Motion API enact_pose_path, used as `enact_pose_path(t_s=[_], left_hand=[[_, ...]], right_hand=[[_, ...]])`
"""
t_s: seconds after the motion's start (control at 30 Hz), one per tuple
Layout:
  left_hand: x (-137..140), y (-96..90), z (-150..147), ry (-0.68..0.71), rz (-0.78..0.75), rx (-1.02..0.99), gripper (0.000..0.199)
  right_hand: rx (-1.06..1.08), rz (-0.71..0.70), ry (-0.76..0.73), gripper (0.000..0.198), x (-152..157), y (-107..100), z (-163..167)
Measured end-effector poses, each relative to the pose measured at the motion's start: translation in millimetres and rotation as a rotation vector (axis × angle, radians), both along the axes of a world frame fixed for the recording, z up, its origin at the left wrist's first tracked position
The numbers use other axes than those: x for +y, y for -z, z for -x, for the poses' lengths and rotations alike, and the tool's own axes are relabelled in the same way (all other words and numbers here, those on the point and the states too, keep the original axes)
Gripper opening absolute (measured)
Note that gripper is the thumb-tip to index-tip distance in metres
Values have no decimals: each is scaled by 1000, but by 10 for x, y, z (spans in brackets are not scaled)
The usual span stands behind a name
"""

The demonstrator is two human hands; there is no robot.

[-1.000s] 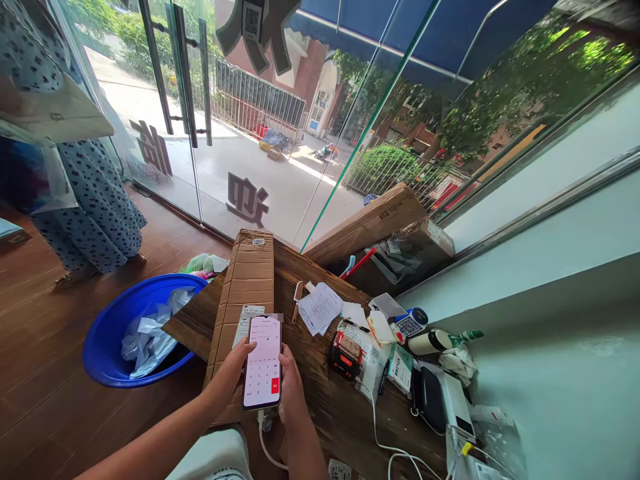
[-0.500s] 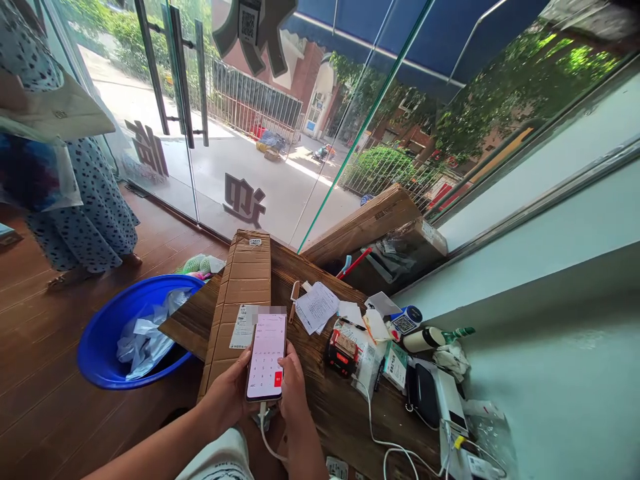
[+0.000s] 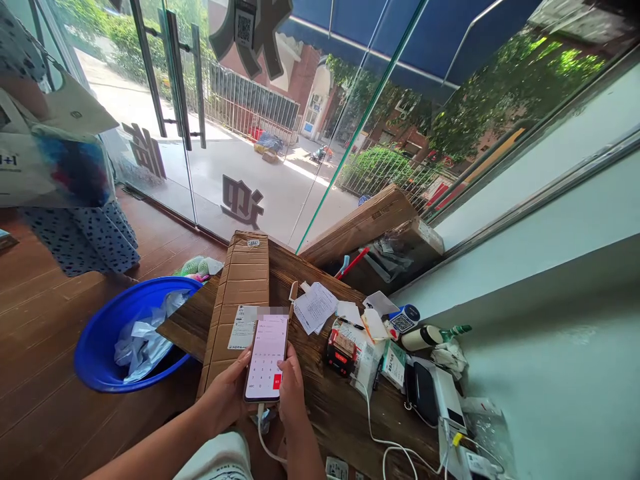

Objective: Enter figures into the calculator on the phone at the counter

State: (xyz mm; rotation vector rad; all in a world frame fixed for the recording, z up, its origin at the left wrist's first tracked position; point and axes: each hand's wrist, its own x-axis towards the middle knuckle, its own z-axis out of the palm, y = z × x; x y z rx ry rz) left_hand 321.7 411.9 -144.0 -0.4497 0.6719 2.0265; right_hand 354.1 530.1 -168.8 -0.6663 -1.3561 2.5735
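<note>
I hold a smartphone [image 3: 267,357] with a pink keypad screen in both hands, low in the middle of the view. My left hand [image 3: 226,390] grips its left edge and my right hand [image 3: 293,390] its right edge, thumb on the screen. A white cable [image 3: 264,443] hangs from the phone's bottom. Under and beyond the phone lies a long flat cardboard parcel [image 3: 243,287] with a white shipping label [image 3: 242,327], resting on a dark wooden table [image 3: 330,407].
Papers [image 3: 315,307], a red-black device [image 3: 340,350], a spray bottle [image 3: 430,337] and a white printer [image 3: 450,403] crowd the table's right. A blue basin [image 3: 105,333] with plastic wrap sits on the floor left. A person in a spotted dress [image 3: 80,233] carries a bag by the glass doors.
The phone has moved slightly right and off the shipping label, which now shows. The person at left has stepped further left, with a bag swinging into view.
</note>
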Motion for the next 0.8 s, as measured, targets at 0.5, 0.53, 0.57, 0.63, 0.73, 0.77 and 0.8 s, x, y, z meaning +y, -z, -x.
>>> enact_pose_path(t_s=[0.5, 0.53, 0.57, 0.63, 0.73, 0.77, 0.8], left_hand=[[-6, -105, 32, 53, 9, -70, 63], [-1, -135, 38, 68, 11, -74, 63], [5, -163, 44, 80, 14, -70, 63], [14, -204, 53, 92, 14, -51, 63], [17, -221, 56, 114, -5, -18, 63], [15, -218, 54, 124, -15, -1, 63], [12, -213, 52, 135, -20, 12, 63]], right_hand=[[-11, -7, 30, 50, -26, -134, -6], [-8, -3, 29, 50, -30, -144, -1], [-2, 0, 30, 48, -35, -156, 4], [7, 0, 31, 46, -45, -176, 11], [16, -13, 32, 46, -54, -197, 11], [16, -24, 35, 46, -56, -204, 8], [17, -40, 40, 45, -57, -213, 4]])
